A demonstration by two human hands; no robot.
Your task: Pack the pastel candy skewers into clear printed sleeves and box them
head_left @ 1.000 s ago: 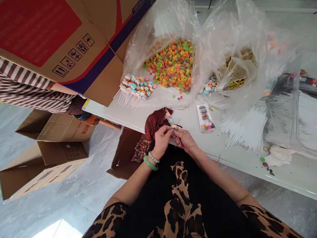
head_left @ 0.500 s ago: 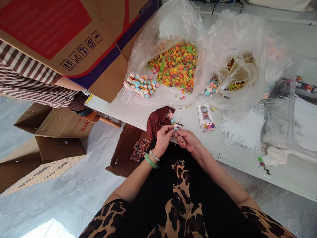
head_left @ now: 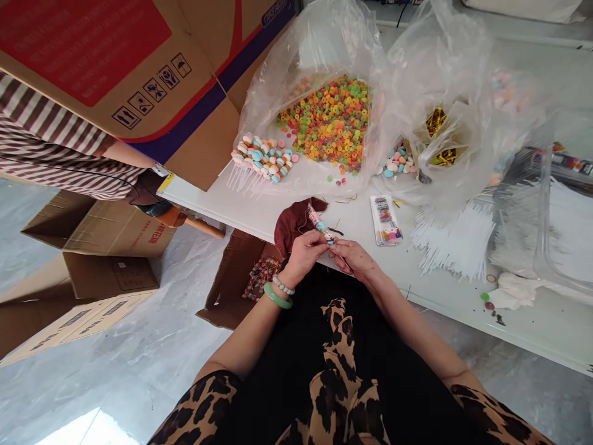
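A wrapped candy stick [head_left: 319, 224] points up and to the left between my hands at the table's front edge. My left hand [head_left: 304, 254] is closed, its fingertips pinching the lower end of the wrapper. Beside it, my right hand [head_left: 356, 258] is also closed, pinching the same end near the stick; the fingers partly hide that spot. A dark red cloth [head_left: 293, 225] lies just behind and left of the candy. Several thin gold twist ties [head_left: 345, 199] are scattered on the table behind it.
Clear bags hold ring candies [head_left: 331, 123] and gold ties [head_left: 435, 122]. Candy skewers [head_left: 262, 157], printed wrappers [head_left: 386, 220] and white sticks [head_left: 456, 241] lie on the table [head_left: 445, 296]. An open carton [head_left: 227, 290] stands below left; a large box [head_left: 185, 93] and striped sleeve [head_left: 55, 130] are left.
The candy stick's upper end has swung left, so it leans more. Both hands still pinch its lower end. The bag with gold ties has shifted and its opening looks different.
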